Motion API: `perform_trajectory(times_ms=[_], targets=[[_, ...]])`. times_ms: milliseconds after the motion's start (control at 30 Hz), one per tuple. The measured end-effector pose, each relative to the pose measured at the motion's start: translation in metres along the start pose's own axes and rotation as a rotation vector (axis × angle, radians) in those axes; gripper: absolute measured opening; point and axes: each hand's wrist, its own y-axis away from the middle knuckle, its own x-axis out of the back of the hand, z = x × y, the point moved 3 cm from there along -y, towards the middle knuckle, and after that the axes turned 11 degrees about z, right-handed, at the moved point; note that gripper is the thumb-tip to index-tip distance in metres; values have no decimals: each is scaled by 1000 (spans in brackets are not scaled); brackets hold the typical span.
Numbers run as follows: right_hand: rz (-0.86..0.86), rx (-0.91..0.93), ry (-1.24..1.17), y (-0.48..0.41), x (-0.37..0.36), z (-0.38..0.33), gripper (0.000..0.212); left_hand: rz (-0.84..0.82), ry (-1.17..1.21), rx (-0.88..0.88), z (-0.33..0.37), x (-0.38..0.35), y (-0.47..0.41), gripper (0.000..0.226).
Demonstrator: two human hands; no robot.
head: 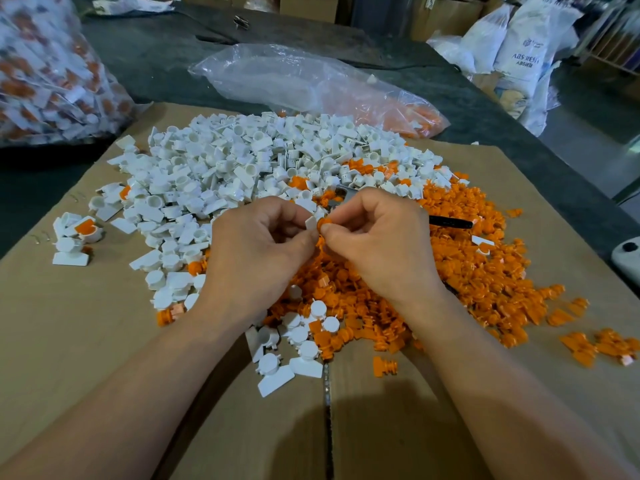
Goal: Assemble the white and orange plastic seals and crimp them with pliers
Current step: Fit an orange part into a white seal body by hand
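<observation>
Both hands are raised just above the heaps and meet at centre. Left hand (pixel 256 251) — thumb and forefinger curled, pinching a white seal body (pixel 311 222) by its flat tag. Right hand (pixel 377 244) — thumb and forefinger tips closed on an orange insert (pixel 325 223), remaining fingers curled in. The two parts touch, orange against white, between the fingertips. Whether the insert is seated cannot be told.

The pliers (pixel 450 222) lie on the orange heap behind the right hand, untouched. The black handle points right, and the metal head is partly hidden by the hand.

Loose stock sits on flattened cardboard (pixel 69 323):
- The white pile (pixel 242 161) is far and left of centre.
- The orange pile (pixel 478 271) is right and nearer, mixing with the white where they meet.
- A few assembled seals (pixel 81 230) sit apart at the left edge of the white pile.

A clear plastic bag (pixel 294 77) lies behind the piles with orange parts in its right end. A large filled bag (pixel 45 81) of white-and-orange pieces is at far left. White sacks (pixel 519 46) stand at upper right.
</observation>
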Motion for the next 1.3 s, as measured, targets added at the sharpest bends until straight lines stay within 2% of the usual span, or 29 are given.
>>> perform_trajectory(times_ms=[100,200,400,467,667,800,967,1200,1300], targets=[[-2,70,23,2,0,-3,8,1,32,13,0,0,1,26],[-21,32,-10,1,1,-1,8,-2,28,31,-1,-1,0,26],[-38,138,1,2,1,-5,3,5,72,79,-5,1,-2,24],[-24,111,-19,1,2,-3,4,-2,89,83,-5,1,-2,24],[-54,23,-110,1,3,1,10,-15,208,154,-4,1,-4,20],[-103,76,-108,2,4,0,17,-29,234,210,-2,2,-5,17],[-133,172,-103,0,3,-1,38,-109,363,375,-3,2,-8,17],[-171,164,-149,-1,3,0,42,-178,350,428,-3,3,-9,29],[-193,165,-161,-2,4,1,42,-207,373,469,-2,3,-8,19]])
